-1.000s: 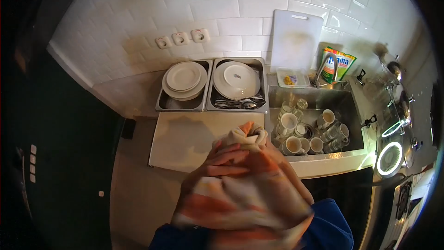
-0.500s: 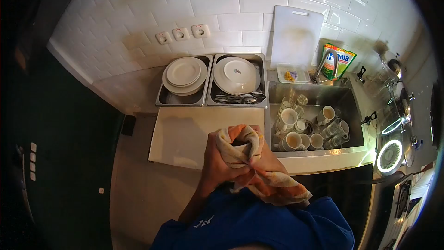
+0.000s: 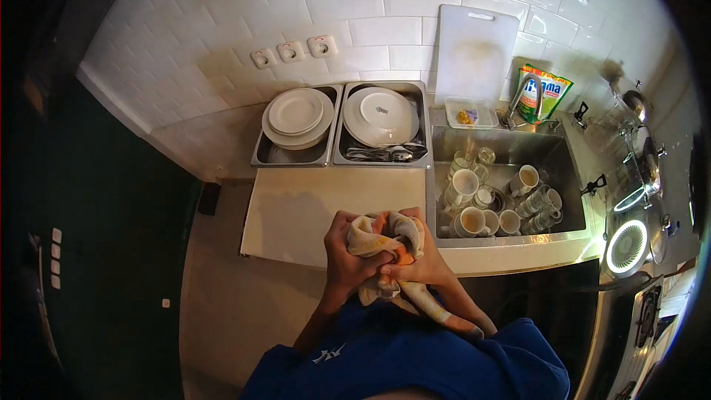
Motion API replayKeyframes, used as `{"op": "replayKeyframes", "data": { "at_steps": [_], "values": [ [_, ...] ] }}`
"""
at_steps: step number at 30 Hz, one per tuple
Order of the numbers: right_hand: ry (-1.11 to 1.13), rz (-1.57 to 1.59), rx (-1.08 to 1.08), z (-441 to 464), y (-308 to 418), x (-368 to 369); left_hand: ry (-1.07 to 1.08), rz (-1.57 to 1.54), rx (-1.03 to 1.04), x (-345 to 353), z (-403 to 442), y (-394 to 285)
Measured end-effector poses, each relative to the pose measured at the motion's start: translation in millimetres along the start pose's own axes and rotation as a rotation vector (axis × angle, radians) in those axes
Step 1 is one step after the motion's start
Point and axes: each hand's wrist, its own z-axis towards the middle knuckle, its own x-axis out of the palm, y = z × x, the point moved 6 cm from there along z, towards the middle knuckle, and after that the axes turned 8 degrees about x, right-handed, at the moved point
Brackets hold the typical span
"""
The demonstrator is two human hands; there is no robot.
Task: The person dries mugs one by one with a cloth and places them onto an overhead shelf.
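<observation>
A bunched cream and orange cloth (image 3: pixel 374 243) is held in front of the blue shirt, near the counter's front edge. My left hand (image 3: pixel 346 255) is wrapped round its left side, and my right hand (image 3: pixel 424 255) grips the right side. Both thumbs meet at the front of the bundle. One end of the cloth hangs down to the right across my right forearm. Whether anything lies inside the folds cannot be seen.
Two metal trays (image 3: pixel 337 161) hold stacked white plates and cutlery. Cups and glasses stand in the steel sink (image 3: pixel 503 150) at the right. Behind it are a cutting board (image 3: pixel 474 55), a faucet and a green pouch (image 3: pixel 544 92). A lit round fan (image 3: pixel 626 248) is farther right.
The loosely spread cloth has been gathered into a tight bundle between my hands. Its hollow top has closed up, and its hanging end has dropped lower.
</observation>
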Motion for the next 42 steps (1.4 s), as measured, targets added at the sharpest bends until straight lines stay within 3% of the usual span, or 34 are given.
{"op": "replayKeyframes", "data": {
  "at_steps": [5, 8, 10, 14, 17, 20, 23, 26, 28, 30, 34, 35, 38, 40, 42],
  "values": [
    [0.049, 0.097, -0.04, -1.8, 2.8, -5.1, 0.24, 0.102, 0.132, -6.9, 11.4, -0.1],
    [0.072, 0.165, 0.044, -6.9, -19.1, -12.3, 0.291, 0.188, 0.188, -13.5, 12.2, -1.4],
    [0.033, 0.116, 0.04, -7.6, -25.7, -15.7, 0.237, 0.139, 0.141, -20.8, 10.0, 7.1],
    [-0.093, 0.229, 0.233, -13.9, -26.1, -13.5, 0.068, -0.074, 0.005, -27.7, 2.8, 22.8],
    [-0.079, 0.248, 0.254, -12.6, -30.7, -11.7, -0.152, -0.292, -0.095, -27.7, -1.4, 36.8],
    [-0.03, 0.171, 0.11, -4.6, -36.3, -18.2, -0.073, -0.318, -0.15, -33.1, -15.2, 61.9],
    [-0.03, 0.188, 0.113, -1.5, -35.2, -18.9, 0.037, -0.48, -0.288, -36.1, -28.5, 75.3],
    [-0.069, 0.369, 0.215, -3.4, -31.7, -10.6, -0.059, -0.505, -0.33, -36.7, -31.8, 74.5],
    [-0.024, 0.48, 0.365, -8.2, -51.2, -10.6, -0.17, -0.771, -0.496, -31.4, -33.6, 79.2],
    [0.023, 0.58, 0.448, -10.6, -65.2, -6.5, -0.159, -0.79, -0.516, -31.6, -26.3, 83.2],
    [0.102, 0.877, 0.511, -12.0, -90.4, -6.8, 0.099, -0.332, -0.265, -42.3, 9.2, 123.4],
    [0.125, 0.957, 0.43, -5.6, -91.7, -7.7, 0.156, -0.217, -0.202, -44.8, 18.7, 131.0],
    [0.114, 0.925, 0.381, 15.3, -89.8, -11.3, 0.296, 0.25, 0.076, -53.8, 61.8, 124.7],
    [0.099, 0.884, 0.323, 30.0, -71.5, -10.0, 0.245, 0.344, 0.065, -70.2, 78.5, 117.6],
    [0.089, 0.824, 0.298, 42.7, -60.5, -8.4, 0.116, 0.125, -0.134, -87.6, 85.4, 94.4]
  ]
}}
